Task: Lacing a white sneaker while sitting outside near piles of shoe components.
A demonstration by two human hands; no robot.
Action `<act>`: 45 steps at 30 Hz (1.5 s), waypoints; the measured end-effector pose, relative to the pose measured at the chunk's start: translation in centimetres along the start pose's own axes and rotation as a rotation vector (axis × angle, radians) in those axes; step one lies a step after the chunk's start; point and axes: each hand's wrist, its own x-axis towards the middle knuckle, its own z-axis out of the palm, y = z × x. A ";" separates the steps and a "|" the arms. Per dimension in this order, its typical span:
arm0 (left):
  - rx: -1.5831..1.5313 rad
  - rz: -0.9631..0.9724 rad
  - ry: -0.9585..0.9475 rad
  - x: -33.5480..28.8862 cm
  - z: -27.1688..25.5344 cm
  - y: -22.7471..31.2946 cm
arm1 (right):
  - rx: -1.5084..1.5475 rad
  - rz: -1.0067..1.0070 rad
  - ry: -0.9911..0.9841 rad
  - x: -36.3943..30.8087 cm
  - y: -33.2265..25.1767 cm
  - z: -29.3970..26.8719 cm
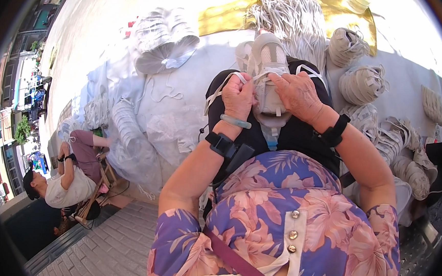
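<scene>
A pale beige and white shoe upper [271, 99] lies across my lap, its toe pointing away from me. My left hand [238, 97] is closed at the left of its eyelets, pinching a flat white shoelace [239, 77] between thumb and finger. From the right, my right hand [301, 95] bends over the shoe's throat, thumb and forefinger closed on the lace there. A second, similar shoe upper [243, 55] sits just beyond, partly hidden by the first. More white laces hang over my dark-clad knees on both sides.
Past my knees a heap of loose white laces [293, 20] rests on a yellow sheet [224, 16]. Nested bundles of beige uppers [362, 84] stand at the right. Plastic-wrapped bundles [167, 39] lie at the left, where another person [71, 184] sits on a chair.
</scene>
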 end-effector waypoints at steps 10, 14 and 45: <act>0.049 0.033 0.019 0.2 0.2 -0.1 | 0.188 0.201 -0.078 0.6 0.5 0.1; 0.073 0.026 0.028 0.0 0.5 0.3 | 0.191 0.191 -0.045 0.5 0.8 0.3; 0.798 0.365 0.043 -0.6 0.1 1.7 | 0.302 0.252 -0.027 -0.1 0.8 -0.2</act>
